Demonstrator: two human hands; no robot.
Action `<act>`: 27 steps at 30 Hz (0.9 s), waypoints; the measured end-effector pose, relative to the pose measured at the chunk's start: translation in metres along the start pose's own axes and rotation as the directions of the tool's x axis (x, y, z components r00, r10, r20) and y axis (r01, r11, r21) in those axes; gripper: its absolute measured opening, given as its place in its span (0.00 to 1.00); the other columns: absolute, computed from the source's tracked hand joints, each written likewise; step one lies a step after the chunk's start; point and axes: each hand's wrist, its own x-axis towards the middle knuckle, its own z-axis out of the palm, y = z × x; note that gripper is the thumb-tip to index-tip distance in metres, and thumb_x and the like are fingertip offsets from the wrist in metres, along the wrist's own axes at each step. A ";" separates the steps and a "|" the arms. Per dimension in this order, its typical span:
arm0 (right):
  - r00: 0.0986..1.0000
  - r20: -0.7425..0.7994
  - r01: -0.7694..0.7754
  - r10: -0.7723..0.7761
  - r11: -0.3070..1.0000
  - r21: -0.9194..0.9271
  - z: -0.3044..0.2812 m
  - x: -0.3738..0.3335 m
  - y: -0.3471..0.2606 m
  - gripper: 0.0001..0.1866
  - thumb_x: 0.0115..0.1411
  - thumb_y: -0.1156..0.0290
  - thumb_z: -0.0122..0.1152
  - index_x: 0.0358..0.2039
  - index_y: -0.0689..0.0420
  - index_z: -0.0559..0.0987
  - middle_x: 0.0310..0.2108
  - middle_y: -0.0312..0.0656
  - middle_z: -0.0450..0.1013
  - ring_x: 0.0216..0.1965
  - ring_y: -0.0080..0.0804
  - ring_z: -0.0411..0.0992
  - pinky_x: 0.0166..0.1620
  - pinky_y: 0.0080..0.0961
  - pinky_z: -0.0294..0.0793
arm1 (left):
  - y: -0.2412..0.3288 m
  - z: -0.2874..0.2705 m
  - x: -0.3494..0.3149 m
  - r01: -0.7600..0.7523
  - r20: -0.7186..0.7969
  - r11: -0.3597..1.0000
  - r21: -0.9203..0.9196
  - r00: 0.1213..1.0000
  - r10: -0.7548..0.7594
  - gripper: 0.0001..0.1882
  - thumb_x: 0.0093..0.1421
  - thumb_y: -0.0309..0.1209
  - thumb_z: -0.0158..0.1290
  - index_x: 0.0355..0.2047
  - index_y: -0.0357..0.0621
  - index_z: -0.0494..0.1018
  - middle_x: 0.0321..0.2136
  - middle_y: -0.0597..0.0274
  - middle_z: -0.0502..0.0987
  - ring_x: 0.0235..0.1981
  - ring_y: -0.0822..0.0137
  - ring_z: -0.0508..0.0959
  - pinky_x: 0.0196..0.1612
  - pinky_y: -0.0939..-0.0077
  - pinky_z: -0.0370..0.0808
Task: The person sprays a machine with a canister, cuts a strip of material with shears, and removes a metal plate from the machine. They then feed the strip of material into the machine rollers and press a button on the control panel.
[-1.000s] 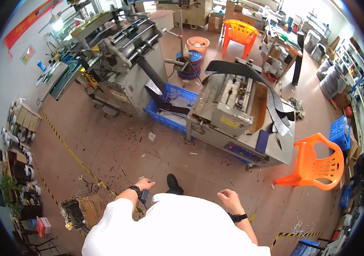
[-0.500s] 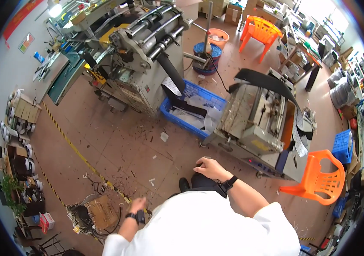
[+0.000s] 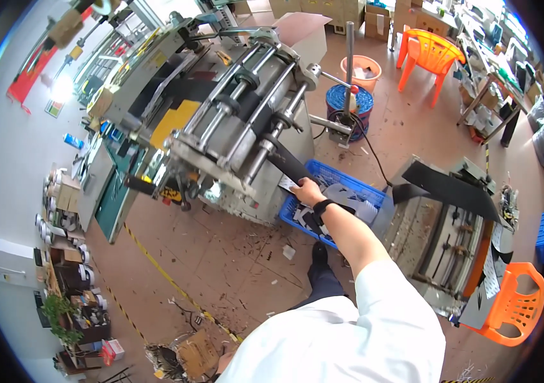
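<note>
My right hand (image 3: 309,192) reaches forward, its fingers closed at the lower end of a black strip (image 3: 288,162). The strip hangs from the rollers (image 3: 265,153) of a large grey machine (image 3: 233,115). Beneath the hand sits a blue plastic crate (image 3: 350,172) holding pale sheet scraps and dark strips. A bit of white printed material shows beside my fingers. My left hand (image 3: 226,360) is low by my body, mostly hidden by my white shirt; its fingers do not show.
To the right stands a smaller machine (image 3: 438,239) with a black band (image 3: 454,188) over it. An orange chair (image 3: 519,306) is beside it, another orange chair (image 3: 431,54) farther back. A metal post (image 3: 350,76) rises near a blue drum (image 3: 361,101). Scraps litter the floor.
I have moved forward toward the large machine. My right hand has gone from near my leg out to the hanging black strip. My left hand has dropped mostly behind my shirt.
</note>
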 end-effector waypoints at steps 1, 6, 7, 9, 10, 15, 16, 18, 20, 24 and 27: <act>1.000 -0.029 -0.013 0.011 0.998 -0.057 0.001 0.029 0.000 0.32 0.48 0.56 0.66 0.48 0.66 0.73 0.38 0.54 0.76 0.40 0.44 0.76 0.46 0.35 0.74 | 0.027 -0.005 -0.025 0.056 0.008 0.997 -0.051 0.998 -0.056 0.20 0.62 0.46 0.50 0.32 0.39 0.76 0.23 0.61 0.77 0.29 0.69 0.76 0.33 0.64 0.71; 0.992 -0.098 -0.096 0.077 0.972 -0.214 0.008 0.113 -0.023 0.32 0.49 0.59 0.65 0.52 0.62 0.70 0.48 0.56 0.72 0.50 0.47 0.71 0.53 0.35 0.70 | 0.104 -0.041 -0.079 0.187 0.037 0.963 -0.193 0.982 -0.183 0.20 0.62 0.45 0.49 0.33 0.38 0.76 0.24 0.61 0.77 0.29 0.68 0.76 0.34 0.63 0.71; 0.993 -0.092 -0.099 0.081 0.972 -0.213 0.006 0.121 -0.029 0.32 0.49 0.59 0.65 0.52 0.62 0.70 0.48 0.56 0.72 0.50 0.47 0.71 0.53 0.35 0.70 | 0.101 -0.041 -0.074 0.141 0.029 0.973 -0.184 0.990 -0.138 0.19 0.62 0.45 0.49 0.33 0.38 0.76 0.24 0.61 0.77 0.29 0.69 0.76 0.34 0.63 0.71; 1.000 -0.010 -0.020 0.018 0.938 -0.346 0.004 0.126 -0.041 0.30 0.49 0.60 0.66 0.51 0.62 0.72 0.45 0.53 0.74 0.47 0.44 0.73 0.51 0.34 0.71 | 0.094 -0.042 -0.062 0.049 0.022 0.986 -0.159 0.999 -0.046 0.19 0.63 0.44 0.49 0.33 0.38 0.76 0.24 0.61 0.77 0.29 0.69 0.76 0.33 0.64 0.71; 0.999 0.032 0.018 -0.005 0.912 -0.410 0.002 0.125 -0.043 0.29 0.48 0.61 0.66 0.50 0.61 0.73 0.44 0.52 0.75 0.45 0.42 0.74 0.50 0.33 0.72 | 0.089 -0.044 -0.055 0.002 0.024 0.990 -0.143 1.000 0.002 0.19 0.63 0.44 0.49 0.33 0.38 0.76 0.24 0.61 0.77 0.29 0.69 0.75 0.33 0.65 0.71; 0.841 0.540 -0.048 0.042 0.999 -0.003 -0.067 0.073 -0.006 0.25 0.46 0.62 0.69 0.44 0.62 0.78 0.35 0.44 0.78 0.38 0.31 0.75 0.46 0.27 0.72 | 0.066 -0.073 -0.036 -0.239 0.096 0.971 -0.020 0.966 0.240 0.19 0.63 0.43 0.49 0.34 0.37 0.75 0.24 0.61 0.77 0.28 0.69 0.75 0.32 0.66 0.72; 0.822 0.569 -0.048 0.040 0.999 0.000 -0.086 0.044 -0.014 0.24 0.46 0.62 0.69 0.42 0.62 0.79 0.33 0.41 0.78 0.37 0.28 0.74 0.45 0.26 0.71 | 0.101 -0.078 -0.021 -0.288 0.111 0.957 -0.018 0.951 0.288 0.19 0.63 0.43 0.49 0.34 0.37 0.75 0.24 0.61 0.77 0.28 0.69 0.75 0.32 0.67 0.72; 0.800 0.597 -0.065 0.060 0.998 -0.013 -0.128 -0.002 -0.017 0.24 0.46 0.64 0.69 0.42 0.62 0.79 0.34 0.41 0.78 0.37 0.27 0.74 0.45 0.25 0.71 | 0.168 -0.082 -0.008 -0.392 0.138 0.920 -0.013 0.910 0.390 0.18 0.63 0.42 0.48 0.34 0.37 0.75 0.24 0.61 0.77 0.28 0.69 0.75 0.31 0.67 0.72; 0.802 0.590 -0.123 0.095 0.992 0.007 -0.168 -0.036 0.004 0.24 0.45 0.64 0.69 0.42 0.62 0.79 0.34 0.41 0.78 0.37 0.26 0.74 0.44 0.24 0.71 | 0.213 -0.094 -0.004 -0.318 0.203 0.872 -0.373 0.889 0.411 0.16 0.64 0.40 0.49 0.35 0.37 0.75 0.25 0.62 0.78 0.27 0.72 0.75 0.28 0.74 0.72; 0.820 0.520 -0.225 0.240 0.970 -0.091 -0.241 -0.079 0.007 0.24 0.44 0.65 0.69 0.42 0.63 0.78 0.34 0.43 0.78 0.37 0.29 0.75 0.44 0.25 0.71 | 0.320 -0.109 -0.028 -0.280 0.183 0.938 -0.205 0.930 0.318 0.17 0.64 0.40 0.49 0.40 0.37 0.74 0.31 0.61 0.78 0.30 0.71 0.76 0.31 0.76 0.72; 0.825 0.452 -0.234 0.338 0.934 -0.272 -0.254 -0.089 0.012 0.24 0.43 0.65 0.69 0.41 0.64 0.78 0.34 0.45 0.78 0.37 0.31 0.75 0.44 0.26 0.72 | 0.349 -0.103 -0.025 -0.297 0.211 0.925 -0.236 0.914 0.347 0.17 0.64 0.39 0.49 0.43 0.37 0.73 0.34 0.61 0.78 0.32 0.70 0.77 0.34 0.75 0.73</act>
